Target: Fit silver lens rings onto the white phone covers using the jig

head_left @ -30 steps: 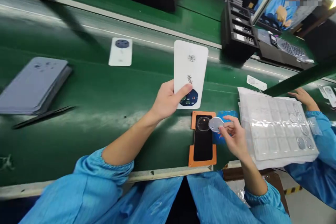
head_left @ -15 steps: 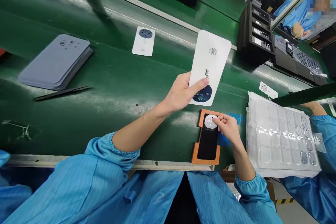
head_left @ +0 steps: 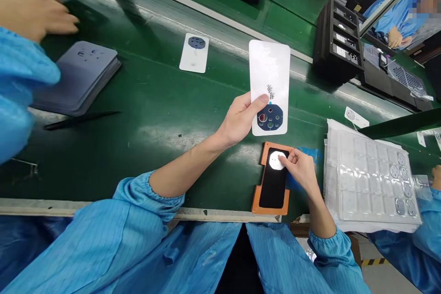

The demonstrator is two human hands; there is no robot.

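Observation:
My left hand [head_left: 237, 117] is closed on a white phone back panel [head_left: 270, 66], its thumb lying across the front face beside small dark lettering. The panel's dark blue camera area [head_left: 270, 118] points toward me. Below it, an orange fixture [head_left: 263, 206] lies on the green bench, with a black slab [head_left: 272, 188] set in it. At the slab's upper end rests a round silver plate [head_left: 274, 161] with small holes. My right hand [head_left: 300, 167] pinches this plate's right edge; the other fingers are curled.
At left, a co-worker's hand [head_left: 37, 11] reaches over a stack of grey panels [head_left: 82, 73], near tweezers [head_left: 79, 121]. Another white panel [head_left: 193, 57] lies further back. A clear tray [head_left: 365, 183] with several silver plates sits at right, beside a black rack [head_left: 334, 62].
The white panel has swung left and turned to lie more upright in my left hand. A co-worker's arm has come in at upper left. My right hand has barely moved.

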